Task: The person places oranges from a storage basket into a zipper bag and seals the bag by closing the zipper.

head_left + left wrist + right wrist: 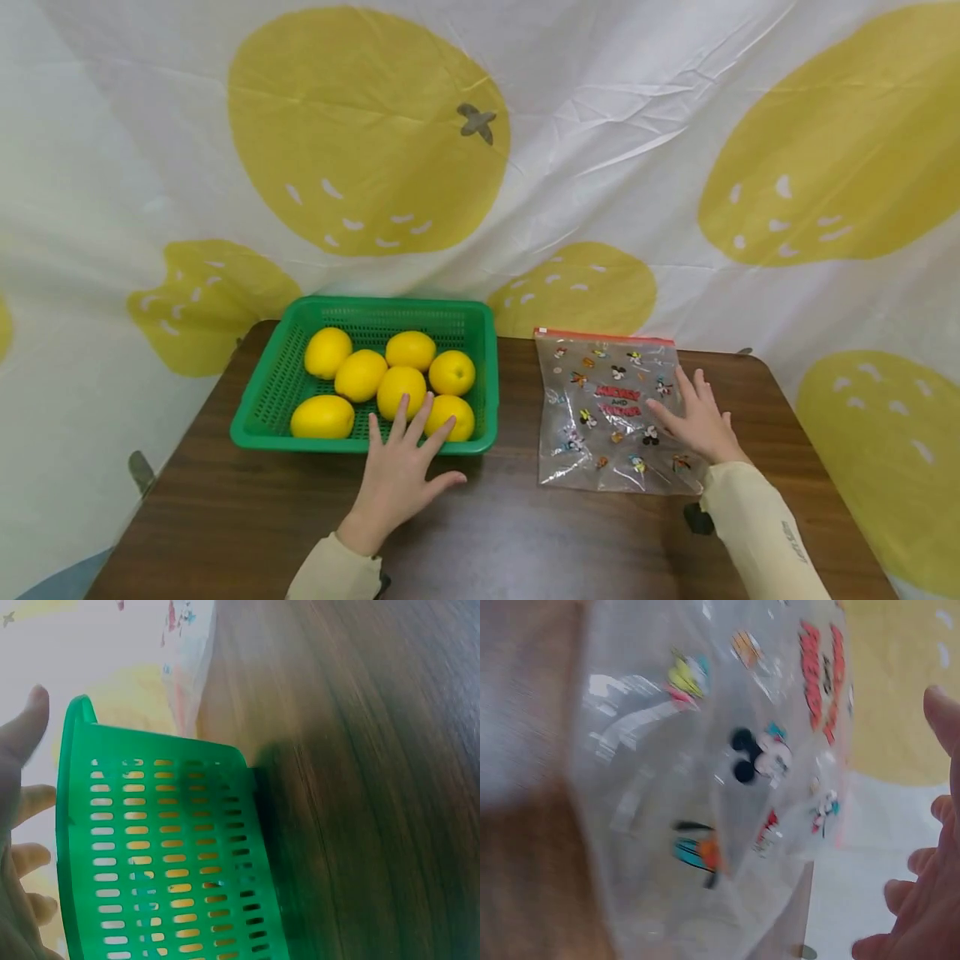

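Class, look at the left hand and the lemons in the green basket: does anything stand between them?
Only the basket's near rim. The left hand reaches over it with fingers spread, fingertips above the nearest lemon. Nothing else visible lies between. The right hand rests on the printed bag.

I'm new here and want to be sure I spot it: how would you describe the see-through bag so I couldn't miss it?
On the brown table, look right of the green basket of lemons. The bag lies flat there, under the right hand. It alone is clear plastic, printed with small cartoon figures and red lettering, with a red strip along its far edge.
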Available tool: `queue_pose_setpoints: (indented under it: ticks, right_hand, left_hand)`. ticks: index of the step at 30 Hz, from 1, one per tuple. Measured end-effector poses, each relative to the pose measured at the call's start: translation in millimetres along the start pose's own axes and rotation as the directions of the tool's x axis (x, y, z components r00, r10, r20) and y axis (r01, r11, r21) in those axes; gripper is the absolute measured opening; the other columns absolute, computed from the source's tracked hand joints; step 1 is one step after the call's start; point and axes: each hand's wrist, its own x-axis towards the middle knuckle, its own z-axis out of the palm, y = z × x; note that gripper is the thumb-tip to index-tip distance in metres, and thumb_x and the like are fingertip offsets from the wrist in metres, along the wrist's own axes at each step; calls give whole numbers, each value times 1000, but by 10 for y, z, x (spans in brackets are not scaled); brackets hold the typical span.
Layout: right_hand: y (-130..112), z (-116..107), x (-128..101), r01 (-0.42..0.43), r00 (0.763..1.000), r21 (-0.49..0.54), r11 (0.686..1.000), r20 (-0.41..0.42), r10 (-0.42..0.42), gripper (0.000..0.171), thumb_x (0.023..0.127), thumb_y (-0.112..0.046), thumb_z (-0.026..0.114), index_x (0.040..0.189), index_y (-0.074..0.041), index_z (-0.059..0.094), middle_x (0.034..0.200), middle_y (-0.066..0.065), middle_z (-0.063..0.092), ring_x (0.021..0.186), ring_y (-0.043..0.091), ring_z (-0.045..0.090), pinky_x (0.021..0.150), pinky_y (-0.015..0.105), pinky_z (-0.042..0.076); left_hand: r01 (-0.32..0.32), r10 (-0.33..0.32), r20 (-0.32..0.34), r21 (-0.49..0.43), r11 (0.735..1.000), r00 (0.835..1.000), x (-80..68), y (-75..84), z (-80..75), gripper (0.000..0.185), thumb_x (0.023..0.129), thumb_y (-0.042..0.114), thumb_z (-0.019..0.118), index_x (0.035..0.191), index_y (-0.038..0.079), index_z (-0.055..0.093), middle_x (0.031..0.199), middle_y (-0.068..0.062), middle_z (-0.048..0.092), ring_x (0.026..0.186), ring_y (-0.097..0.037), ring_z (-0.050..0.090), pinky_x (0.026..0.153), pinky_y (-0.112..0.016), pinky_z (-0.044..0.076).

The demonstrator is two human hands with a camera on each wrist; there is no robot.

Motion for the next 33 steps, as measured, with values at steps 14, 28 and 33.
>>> queue_pose_setpoints:
  ticks: [14, 28, 33]
  right_hand:
    - [217, -141, 436, 33, 999, 34, 999, 31, -34, 70, 92, -20, 46, 138, 15, 7, 138, 41, 13, 126, 55, 10, 101, 63, 14]
    - [380, -92, 421, -235, 955, 46, 971, 195, 222, 69, 91, -27, 39, 135, 18, 11, 136, 41, 17, 123, 55, 20, 99, 60, 24]
    - [424, -52, 414, -228, 957, -3, 974, 185, 225, 65, 90, -25, 40, 131, 21, 20, 132, 42, 24, 121, 55, 26, 98, 59, 27]
  left_hand:
    - [-64, 59, -147, -30, 997, 987, 32, 24, 59, 53, 75, 47, 67, 121, 21, 59, 122, -9, 55, 114, -32, 48, 86, -51, 44]
    - [-103, 81, -222, -86, 991, 972, 8, 10, 141, 24, 86, 39, 57, 102, 25, 68, 95, 3, 58, 82, -18, 49, 65, -34, 39]
    - [-111, 81, -240, -116, 987, 967, 14, 19, 150, 46, 94, 47, 28, 99, 25, 69, 91, 3, 57, 79, -18, 48, 63, -34, 36]
